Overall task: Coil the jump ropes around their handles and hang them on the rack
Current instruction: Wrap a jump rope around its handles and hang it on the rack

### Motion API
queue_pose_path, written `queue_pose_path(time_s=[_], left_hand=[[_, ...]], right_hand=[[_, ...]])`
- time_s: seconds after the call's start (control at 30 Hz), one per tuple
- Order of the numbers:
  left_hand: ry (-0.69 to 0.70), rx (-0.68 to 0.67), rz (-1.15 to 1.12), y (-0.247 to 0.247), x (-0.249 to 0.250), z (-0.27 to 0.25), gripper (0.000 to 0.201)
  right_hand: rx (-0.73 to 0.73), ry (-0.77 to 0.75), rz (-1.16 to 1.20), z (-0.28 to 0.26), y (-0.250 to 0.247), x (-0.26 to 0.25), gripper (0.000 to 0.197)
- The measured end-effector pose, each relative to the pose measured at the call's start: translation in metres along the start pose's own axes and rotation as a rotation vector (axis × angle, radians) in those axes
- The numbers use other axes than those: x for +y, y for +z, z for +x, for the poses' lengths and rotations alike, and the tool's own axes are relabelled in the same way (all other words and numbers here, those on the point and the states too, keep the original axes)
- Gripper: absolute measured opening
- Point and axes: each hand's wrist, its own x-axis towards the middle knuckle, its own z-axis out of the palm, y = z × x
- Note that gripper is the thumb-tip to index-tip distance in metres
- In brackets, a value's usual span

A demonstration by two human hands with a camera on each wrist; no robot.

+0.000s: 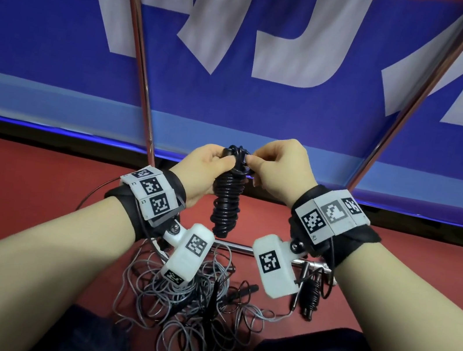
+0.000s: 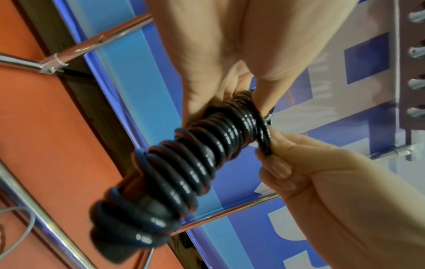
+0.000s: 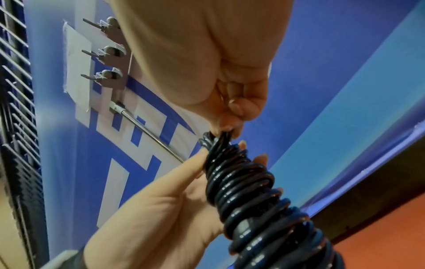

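My left hand (image 1: 205, 171) grips the coiled black jump rope (image 1: 228, 196), held up between both hands. My right hand (image 1: 277, 167) pinches its last loop. Hanging is left; grey ropes (image 1: 188, 300) lie tangled on the floor.

Glossy black rope (image 1: 227, 202), red floor (image 1: 25, 171)

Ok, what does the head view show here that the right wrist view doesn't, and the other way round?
Only the head view shows the grey ropes lying tangled on the red floor, another coiled black rope beside a metal bar, and both wrist cameras.

Only the right wrist view shows the rack's hooks on the wall.

Both show the coiled black jump rope, gripped by the left hand, while the right hand pinches the rope at its top end, against the blue and white banner.
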Motion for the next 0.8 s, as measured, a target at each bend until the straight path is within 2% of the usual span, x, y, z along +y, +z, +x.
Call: queue_pose_path(time_s=[0.1,0.2,0.27,0.43,0.5,0.57,0.63,0.7,0.8], left_hand=[[0.005,-0.013,0.031,-0.002,-0.002,-0.001,0.022],[0.018,-0.033,0.128,-0.001,-0.004,-0.002,0.009],[0.021,-0.035,0.184,0.0,-0.006,-0.002,0.007],[0.009,-0.043,0.162,-0.001,-0.008,-0.003,0.011],[0.0,-0.024,0.128,0.001,-0.009,-0.004,0.016],[-0.001,-0.001,0.071,0.004,-0.01,-0.003,0.021],[0.022,0.018,0.038,0.007,-0.009,-0.003,0.015],[0.043,0.044,0.023,0.01,-0.009,-0.002,0.016],[0.055,0.081,0.008,0.012,-0.007,0.0,0.019]], right_hand=[[-0.05,-0.021,-0.054,0.0,-0.003,0.001,0.021],[-0.077,-0.087,-0.212,-0.002,-0.001,0.001,0.017],[-0.095,-0.11,-0.26,-0.003,0.002,0.003,0.016],[-0.098,-0.095,-0.115,-0.003,-0.002,0.007,0.011],[-0.073,-0.045,-0.016,-0.003,0.0,0.008,0.009],[-0.043,0.082,0.255,-0.003,0.002,0.008,0.01],[-0.008,0.209,0.486,-0.002,0.002,0.008,0.016],[0.026,0.251,0.504,-0.001,0.006,0.008,0.019],[0.129,0.187,0.355,0.002,0.016,0.006,0.012]])
